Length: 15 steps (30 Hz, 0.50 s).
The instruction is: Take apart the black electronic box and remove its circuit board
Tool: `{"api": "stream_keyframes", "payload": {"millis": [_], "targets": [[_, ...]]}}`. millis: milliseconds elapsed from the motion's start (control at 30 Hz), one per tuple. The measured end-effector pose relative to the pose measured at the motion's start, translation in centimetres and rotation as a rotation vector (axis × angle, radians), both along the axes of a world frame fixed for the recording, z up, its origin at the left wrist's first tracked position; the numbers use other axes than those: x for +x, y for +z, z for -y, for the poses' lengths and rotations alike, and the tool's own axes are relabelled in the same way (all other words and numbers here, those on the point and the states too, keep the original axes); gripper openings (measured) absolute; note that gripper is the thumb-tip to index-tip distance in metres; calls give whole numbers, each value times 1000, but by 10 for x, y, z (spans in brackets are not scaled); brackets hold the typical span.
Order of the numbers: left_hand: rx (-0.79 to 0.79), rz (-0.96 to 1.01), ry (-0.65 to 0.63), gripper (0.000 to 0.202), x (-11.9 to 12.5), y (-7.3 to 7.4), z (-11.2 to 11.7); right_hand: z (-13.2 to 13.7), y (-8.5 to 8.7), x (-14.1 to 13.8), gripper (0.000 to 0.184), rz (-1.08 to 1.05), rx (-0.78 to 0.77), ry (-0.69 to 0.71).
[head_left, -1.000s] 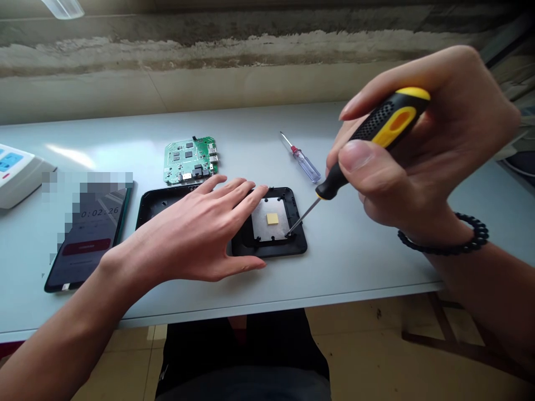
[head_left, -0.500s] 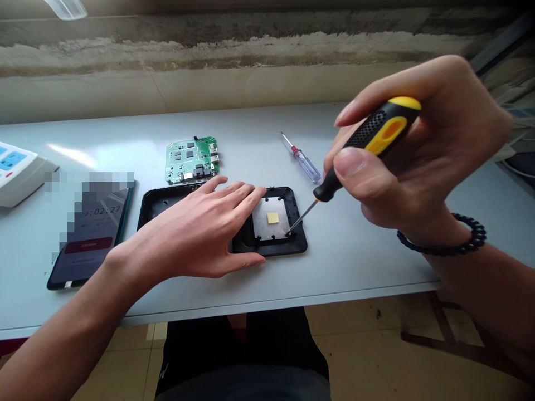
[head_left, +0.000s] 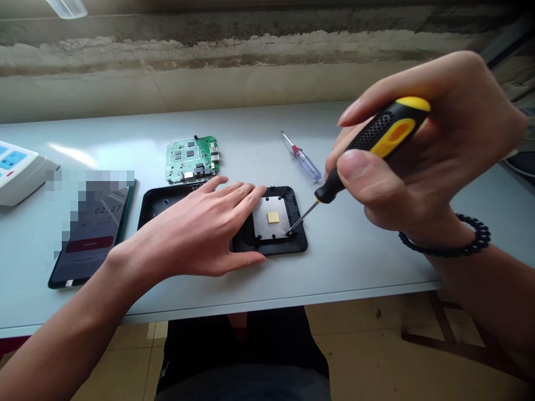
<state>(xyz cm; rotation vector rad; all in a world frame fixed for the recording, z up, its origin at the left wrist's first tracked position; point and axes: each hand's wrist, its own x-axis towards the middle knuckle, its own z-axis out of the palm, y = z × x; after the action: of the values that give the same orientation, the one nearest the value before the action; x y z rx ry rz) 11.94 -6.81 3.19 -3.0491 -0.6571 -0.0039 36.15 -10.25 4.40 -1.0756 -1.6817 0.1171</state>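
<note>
My left hand (head_left: 196, 231) lies flat, fingers stretched out, pressing on a black plastic case half (head_left: 298, 242) that holds a grey metal plate (head_left: 267, 225) with a small yellow pad (head_left: 273, 217). My right hand (head_left: 422, 150) is wrapped around a black-and-yellow screwdriver (head_left: 376, 139). Its thin shaft slants down to the left, and the tip rests at the plate's right front corner inside the case. A second black case half (head_left: 156, 203) lies partly under my left hand.
A green circuit board (head_left: 191, 157) lies behind the case halves. A small clear-handled screwdriver (head_left: 303, 159) rests to the right of it. A phone (head_left: 90, 234) with a timer and a white power strip (head_left: 16, 170) sit at the left. The table's front edge (head_left: 292, 298) runs close below.
The phone timer has advanced by a second. My right hand has shifted slightly around the screwdriver handle while the tip stays at the same corner. My left hand has not moved.
</note>
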Motion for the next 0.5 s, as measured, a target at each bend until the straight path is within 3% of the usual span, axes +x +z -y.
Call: {"api": "stream_keyframes", "payload": {"millis": [500], "targets": [[7,30,-8,79,1,-2,-1,-13,-2,-8,8,-27,165,97]]}}
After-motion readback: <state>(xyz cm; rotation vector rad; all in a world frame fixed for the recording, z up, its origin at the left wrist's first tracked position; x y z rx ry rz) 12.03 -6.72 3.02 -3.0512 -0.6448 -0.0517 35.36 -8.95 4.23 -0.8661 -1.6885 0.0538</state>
